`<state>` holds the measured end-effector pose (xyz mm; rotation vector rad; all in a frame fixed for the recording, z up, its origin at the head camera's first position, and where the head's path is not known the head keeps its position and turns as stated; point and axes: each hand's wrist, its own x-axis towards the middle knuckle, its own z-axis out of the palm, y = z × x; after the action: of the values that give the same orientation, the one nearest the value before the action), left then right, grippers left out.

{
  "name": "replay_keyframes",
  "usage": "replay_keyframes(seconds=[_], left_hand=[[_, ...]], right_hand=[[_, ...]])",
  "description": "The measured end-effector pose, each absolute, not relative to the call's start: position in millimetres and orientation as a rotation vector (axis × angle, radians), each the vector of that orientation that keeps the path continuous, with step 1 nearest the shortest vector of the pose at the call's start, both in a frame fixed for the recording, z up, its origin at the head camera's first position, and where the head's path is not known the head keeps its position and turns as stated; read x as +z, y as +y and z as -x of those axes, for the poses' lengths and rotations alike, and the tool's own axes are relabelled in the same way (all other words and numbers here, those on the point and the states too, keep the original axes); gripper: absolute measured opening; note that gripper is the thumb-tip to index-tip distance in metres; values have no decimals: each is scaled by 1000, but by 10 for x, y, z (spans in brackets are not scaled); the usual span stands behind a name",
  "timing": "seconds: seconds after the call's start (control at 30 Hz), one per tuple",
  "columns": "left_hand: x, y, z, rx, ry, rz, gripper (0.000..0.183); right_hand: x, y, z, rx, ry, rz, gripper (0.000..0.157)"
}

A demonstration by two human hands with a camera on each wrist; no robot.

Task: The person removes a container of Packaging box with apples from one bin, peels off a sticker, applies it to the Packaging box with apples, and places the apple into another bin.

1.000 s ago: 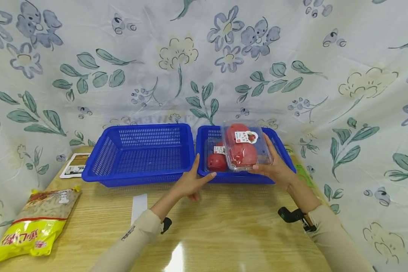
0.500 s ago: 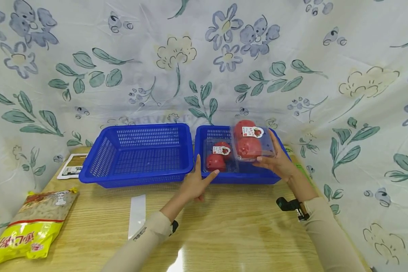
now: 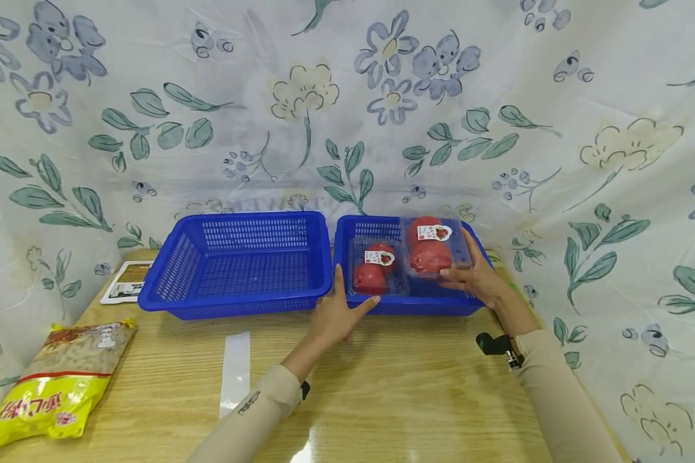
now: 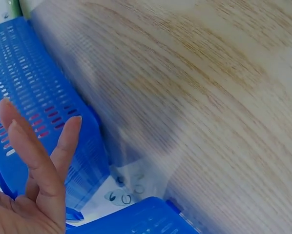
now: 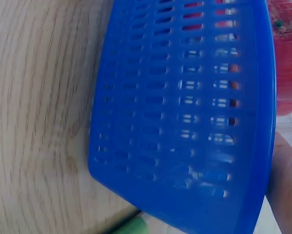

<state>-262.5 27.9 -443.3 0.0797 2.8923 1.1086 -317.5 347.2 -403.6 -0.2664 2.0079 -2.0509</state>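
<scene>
My right hand grips the right end of a clear plastic box of red tomatoes, held slightly tilted over the right part of a blue basket. In the right wrist view, that hand is partly hidden behind the basket's wall. A second clear box of tomatoes lies in the left part of this basket. My left hand touches the basket's front left corner, index finger and thumb spread along the rim. The left wrist view shows its fingers extended against the perforated wall.
Another blue basket stands to the left, close beside the first. A yellow snack-like bag lies at the table's left, with a white-edged package behind it. A white strip is on the wooden table. Floral cloth hangs behind.
The tomato box in my right hand has moved right and slightly lower, uncovering more of the other box. My left hand has shifted slightly right at the basket's corner.
</scene>
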Motion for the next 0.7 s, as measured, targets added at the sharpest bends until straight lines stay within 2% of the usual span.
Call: replay_keyframes(seconds=[0.7], left_hand=[[-4464, 285, 2648, 1077, 2895, -51, 119]], right_hand=[[-4029, 3554, 3227, -1767, 2163, 89, 116]])
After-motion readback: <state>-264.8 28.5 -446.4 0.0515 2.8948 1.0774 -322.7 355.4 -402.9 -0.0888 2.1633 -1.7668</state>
